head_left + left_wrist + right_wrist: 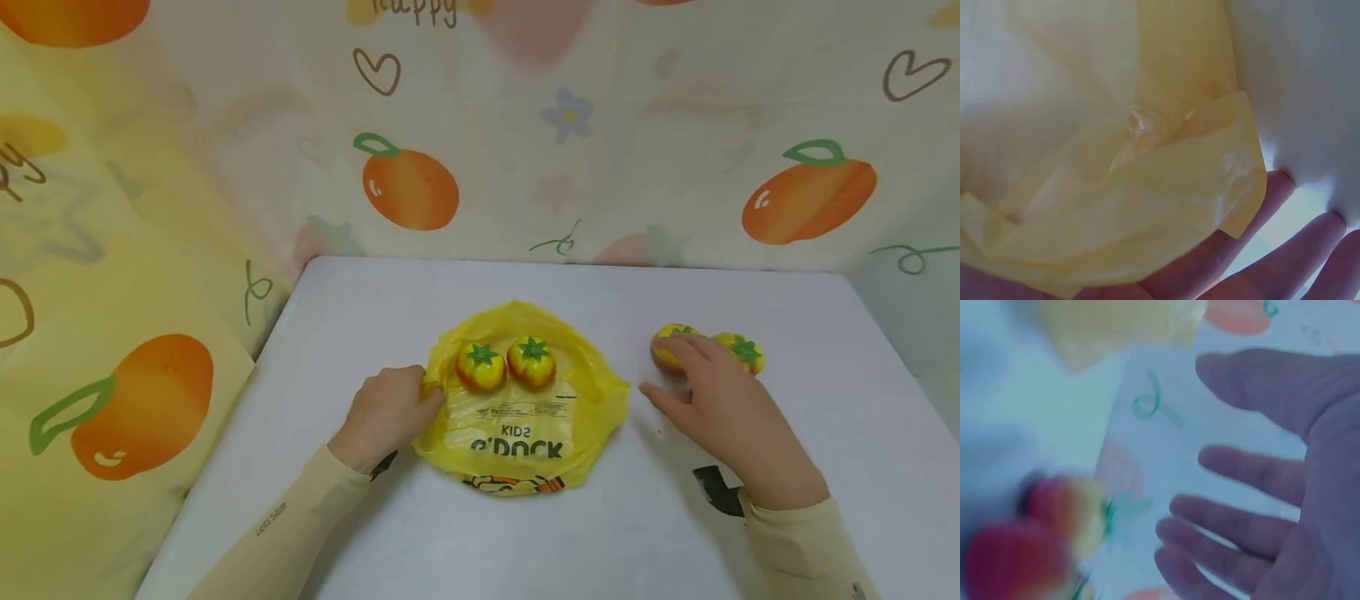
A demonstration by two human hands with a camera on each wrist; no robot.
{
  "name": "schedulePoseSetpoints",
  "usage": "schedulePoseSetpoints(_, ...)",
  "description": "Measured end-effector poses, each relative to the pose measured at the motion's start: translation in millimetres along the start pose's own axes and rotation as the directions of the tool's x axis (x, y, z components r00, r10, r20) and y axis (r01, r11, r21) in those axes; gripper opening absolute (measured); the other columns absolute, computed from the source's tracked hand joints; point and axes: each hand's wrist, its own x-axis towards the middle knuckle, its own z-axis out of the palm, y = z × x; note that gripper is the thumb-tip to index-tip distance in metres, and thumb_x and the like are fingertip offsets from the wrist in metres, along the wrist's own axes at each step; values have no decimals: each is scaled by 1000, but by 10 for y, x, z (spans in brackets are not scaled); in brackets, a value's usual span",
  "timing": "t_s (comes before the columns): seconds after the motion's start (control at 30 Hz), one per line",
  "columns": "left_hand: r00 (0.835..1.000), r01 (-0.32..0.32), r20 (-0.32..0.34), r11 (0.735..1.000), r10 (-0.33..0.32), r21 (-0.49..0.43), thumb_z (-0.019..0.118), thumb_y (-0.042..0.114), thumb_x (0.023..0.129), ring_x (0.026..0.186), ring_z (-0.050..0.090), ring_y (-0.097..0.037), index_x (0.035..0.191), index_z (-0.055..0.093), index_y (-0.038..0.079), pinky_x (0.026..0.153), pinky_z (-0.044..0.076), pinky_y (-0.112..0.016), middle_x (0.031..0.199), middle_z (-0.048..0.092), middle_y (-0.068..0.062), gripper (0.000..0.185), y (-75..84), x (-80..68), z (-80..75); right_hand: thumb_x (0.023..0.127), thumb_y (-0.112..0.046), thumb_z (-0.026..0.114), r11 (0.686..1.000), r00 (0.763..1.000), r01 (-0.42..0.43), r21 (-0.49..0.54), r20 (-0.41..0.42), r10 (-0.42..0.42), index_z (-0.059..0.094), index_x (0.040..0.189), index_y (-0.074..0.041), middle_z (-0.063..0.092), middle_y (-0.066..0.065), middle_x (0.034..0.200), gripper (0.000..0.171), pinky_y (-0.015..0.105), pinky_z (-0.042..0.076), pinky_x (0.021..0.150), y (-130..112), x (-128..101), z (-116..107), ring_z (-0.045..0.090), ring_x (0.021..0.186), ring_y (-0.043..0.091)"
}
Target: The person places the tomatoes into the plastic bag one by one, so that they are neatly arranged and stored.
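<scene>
Reaching over the near tomato toy [670, 344], the right hand [720, 408] has its fingers spread and fairly straight; they lie over the toy's top, but nothing is pinched or closed around it as far as the head view shows. The right wrist view is blurred and shows only an open palm with loose fingers [1235, 519], so I cannot tell if the fingertips really touch the toy. Just beyond this hand, on its outer side, sits a second tomato toy [742, 351], close beside the first one.

The left hand [390, 412] holds the edge of the yellow plastic bag [525, 433]; its fingers are curled on the film, and the left wrist view confirms this, with the yellow plastic [1122, 206] folded across the fingers [1285, 250]. Right next to this grip, toward the middle of the bag, two more tomato toys [481, 365] [532, 361] rest side by side at the bag's mouth.

In my judgement the step in hand is gathering the toys to the bag: two are already there and two remain under and beside the right hand. The next move calls for closing the fingers around the near toy firmly enough to lift it, while the left hand keeps the bag edge steady.

All of this lies on a white table [525, 542], with fruit-printed cloth [675, 125] behind.
</scene>
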Motion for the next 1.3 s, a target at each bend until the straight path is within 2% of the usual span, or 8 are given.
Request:
schedulePoseSetpoints(0.17,1000,-1,-3,1000,1,1,59,29,100,51,49,-19,77,59,10,48,35,-27,64,47,-1,30,-3,-11,-2,94,-44,82,979,981,-194,-62,-24,193,54,146,1,53,35,144,74,77,50,97,281,-173,-13,52,126,55)
schedulePoseSetpoints(0.33,1000,-4,-1,1000,4,1,59,30,100,51,49,-19,77,59,10,48,35,-27,64,46,-1,30,-13,-6,14,93,-58,78,946,950,-312,-85,-3,313,48,142,12,51,42,133,90,73,51,88,449,-278,15,54,112,56)
schedulePoseSetpoints(0.47,1000,-2,-1,1000,2,-3,59,29,100,51,50,-19,78,59,10,48,35,-27,64,47,-1,30,-39,-4,20,93,-65,75,931,934,-353,-90,13,356,47,139,15,53,44,126,97,69,53,84,503,-300,62,56,102,54)
schedulePoseSetpoints(0.7,1000,-4,2,1000,4,-5,58,29,101,52,49,-19,78,58,10,49,35,-27,64,46,-1,30,-40,-8,17,94,-70,70,920,921,-389,-53,-1,390,48,138,12,53,42,121,96,67,51,81,553,-311,118,57,99,53)
schedulePoseSetpoints(0.83,1000,-11,-4,1000,11,1,59,29,100,52,49,-20,78,58,10,49,35,-27,64,45,-1,30,-27,-8,10,94,-73,66,908,908,-417,-39,19,418,47,139,12,53,41,119,98,64,51,79,562,-296,135,57,97,52)
schedulePoseSetpoints(1.13,1000,-9,-10,1000,9,14,60,29,100,52,49,-19,78,58,10,50,34,-27,64,45,-1,29,-19,-14,16,95,-64,70,878,874,-472,-81,89,478,37,146,21,49,45,122,105,67,54,83,552,-226,177,57,96,53)
schedulePoseSetpoints(1.3,1000,-12,-11,1000,13,14,60,28,100,53,49,-19,77,58,10,50,34,-27,65,45,-1,29,-12,-19,8,96,-58,72,895,893,-442,-63,65,446,38,141,20,51,44,117,96,65,53,80,565,-232,212,59,92,53)
